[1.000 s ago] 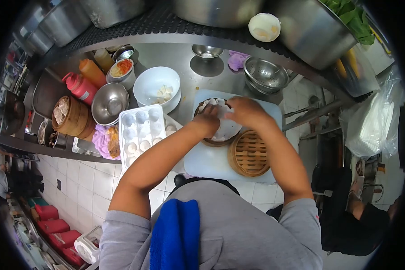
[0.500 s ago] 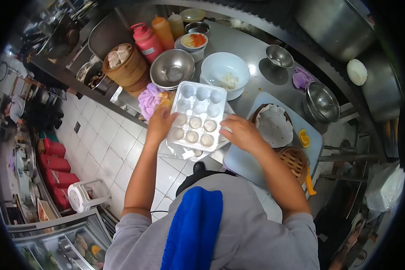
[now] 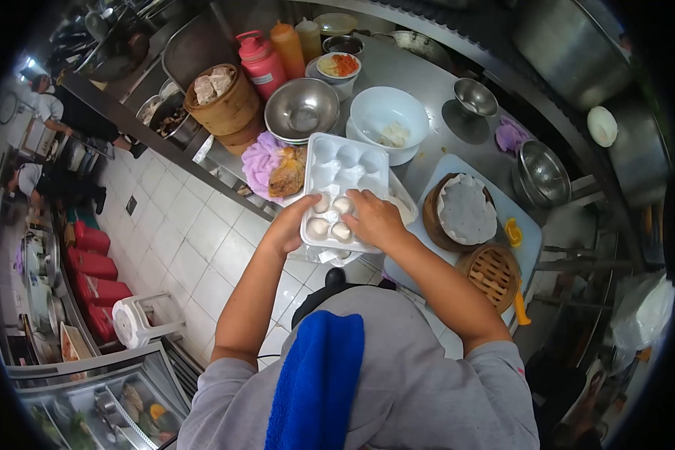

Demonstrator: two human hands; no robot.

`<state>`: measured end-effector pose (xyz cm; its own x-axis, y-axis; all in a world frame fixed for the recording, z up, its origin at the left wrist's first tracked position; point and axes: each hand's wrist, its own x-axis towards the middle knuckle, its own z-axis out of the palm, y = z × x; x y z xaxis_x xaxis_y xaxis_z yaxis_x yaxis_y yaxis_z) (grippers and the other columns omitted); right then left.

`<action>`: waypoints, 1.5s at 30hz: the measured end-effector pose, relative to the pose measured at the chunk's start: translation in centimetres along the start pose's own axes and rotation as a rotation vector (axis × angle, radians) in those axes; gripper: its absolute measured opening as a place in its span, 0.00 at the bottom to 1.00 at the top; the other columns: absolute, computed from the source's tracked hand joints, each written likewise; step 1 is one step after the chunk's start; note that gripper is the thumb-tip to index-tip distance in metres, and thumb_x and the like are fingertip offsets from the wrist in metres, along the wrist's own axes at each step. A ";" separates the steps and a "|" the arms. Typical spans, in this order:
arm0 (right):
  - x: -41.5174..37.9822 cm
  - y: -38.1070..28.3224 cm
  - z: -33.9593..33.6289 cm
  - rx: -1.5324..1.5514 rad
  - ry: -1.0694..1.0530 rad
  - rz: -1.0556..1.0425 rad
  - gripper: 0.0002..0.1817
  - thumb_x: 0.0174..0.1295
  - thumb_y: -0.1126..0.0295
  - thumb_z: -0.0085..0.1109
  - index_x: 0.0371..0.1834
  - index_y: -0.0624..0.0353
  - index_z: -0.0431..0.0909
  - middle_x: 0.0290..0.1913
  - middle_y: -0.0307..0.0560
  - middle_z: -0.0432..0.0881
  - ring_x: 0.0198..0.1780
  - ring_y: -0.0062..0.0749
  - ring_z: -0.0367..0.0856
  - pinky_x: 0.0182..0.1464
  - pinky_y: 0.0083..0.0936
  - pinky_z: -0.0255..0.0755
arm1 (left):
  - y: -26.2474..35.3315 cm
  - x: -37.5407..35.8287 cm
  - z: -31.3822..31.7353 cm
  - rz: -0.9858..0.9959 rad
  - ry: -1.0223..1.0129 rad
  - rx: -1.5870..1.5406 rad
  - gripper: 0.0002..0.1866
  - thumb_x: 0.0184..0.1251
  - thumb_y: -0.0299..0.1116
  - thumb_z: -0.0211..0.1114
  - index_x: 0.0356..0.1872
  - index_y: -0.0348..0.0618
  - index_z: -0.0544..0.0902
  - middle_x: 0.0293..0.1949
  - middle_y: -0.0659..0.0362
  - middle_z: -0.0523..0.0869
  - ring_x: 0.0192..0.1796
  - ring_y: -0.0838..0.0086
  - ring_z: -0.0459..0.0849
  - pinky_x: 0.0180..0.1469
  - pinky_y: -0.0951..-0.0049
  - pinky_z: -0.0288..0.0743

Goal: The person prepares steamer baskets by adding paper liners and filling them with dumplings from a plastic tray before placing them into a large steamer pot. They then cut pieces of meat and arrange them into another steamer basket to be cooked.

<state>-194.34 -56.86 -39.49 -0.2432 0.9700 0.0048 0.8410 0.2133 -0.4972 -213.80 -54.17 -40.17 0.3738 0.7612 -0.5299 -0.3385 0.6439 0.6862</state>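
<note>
1. Now the right hand (image 3: pixel 373 219) reaches over the white tray (image 3: pixel 346 181); half a second ago it was at the tray's right edge. Its fingers are bent close together over the pale round pieces (image 3: pixel 318 227), touching or nearly touching one.
2. The left hand (image 3: pixel 286 226) remains at the tray's left edge, thumb over the rim, seemingly clamped on it.
3. A second ago both hands were at the paper-lined steamer basket (image 3: pixel 430 212); it now stands clear of them on the pale board (image 3: pixel 448 166), its liner (image 3: pixel 466 210) fully in sight. The slatted basket (image 3: pixel 490 274) sits just beside it.
4. The tray lies in front of the white bowl (image 3: pixel 388 112), near the purple cloth (image 3: pixel 262 166). Four round pieces show; half a second ago six did, and the right hand now covers the tray's right-hand column.
5. I cannot tell whether the right fingers grip a piece. The left fingers beneath the rim are hidden, and whatever lies under the tray is mostly covered.
6. The brown bundle (image 3: pixel 287 177) is hard to make out, and the clear plastic bag (image 3: pixel 643 319) is blurred.
</note>
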 end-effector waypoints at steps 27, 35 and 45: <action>-0.1 10.2 -16.0 0.789 0.046 0.273 0.33 0.51 0.59 0.71 0.58 0.57 0.66 0.40 0.45 0.80 0.37 0.28 0.80 0.31 0.24 0.77 | 0.2 2.0 4.9 0.139 -0.297 -0.276 0.35 0.71 0.58 0.49 0.70 0.45 0.59 0.69 0.54 0.65 0.68 0.60 0.66 0.69 0.54 0.62; -6.1 15.6 -16.2 -0.016 -0.067 0.368 0.29 0.44 0.53 0.68 0.46 0.61 0.75 0.40 0.51 0.83 0.40 0.38 0.82 0.41 0.33 0.76 | 0.1 0.0 7.2 0.237 -0.179 -0.283 0.34 0.70 0.59 0.48 0.68 0.46 0.60 0.65 0.54 0.69 0.65 0.59 0.70 0.65 0.54 0.67; -7.6 14.1 -14.7 -0.086 -0.116 0.498 0.31 0.43 0.50 0.67 0.47 0.60 0.79 0.46 0.53 0.83 0.48 0.42 0.82 0.48 0.35 0.75 | -1.3 0.9 7.9 0.237 -0.225 -0.265 0.31 0.73 0.53 0.48 0.66 0.41 0.63 0.61 0.53 0.73 0.62 0.62 0.74 0.63 0.59 0.71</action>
<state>-173.55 -59.51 -33.77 0.1486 0.9380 -0.3133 0.9038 -0.2573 -0.3418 -206.27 -54.93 -37.58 0.4283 0.8737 -0.2305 -0.6371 0.4729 0.6086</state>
